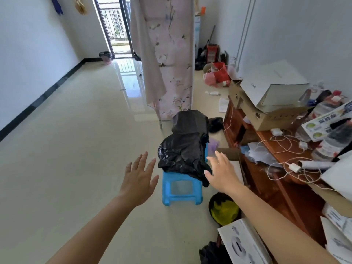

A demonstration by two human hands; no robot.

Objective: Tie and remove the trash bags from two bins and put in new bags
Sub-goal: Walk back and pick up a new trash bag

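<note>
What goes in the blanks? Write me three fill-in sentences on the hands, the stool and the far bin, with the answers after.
1. The black bags lie piled on a ___ stool.
2. The left hand and the right hand are both ___, fingers spread, holding nothing.
3. The far pink bin is lined with a ___ bag.

Missing words: blue; open; black.

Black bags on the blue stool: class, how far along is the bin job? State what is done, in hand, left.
Done: nothing certain. In hand: the left hand and right hand, both open and empty, reach toward the black bags piled on the blue stool. Left: the near bin beside the desk holds yellow rubbish in an untied black liner; the far bin by the door is lined too.
</note>
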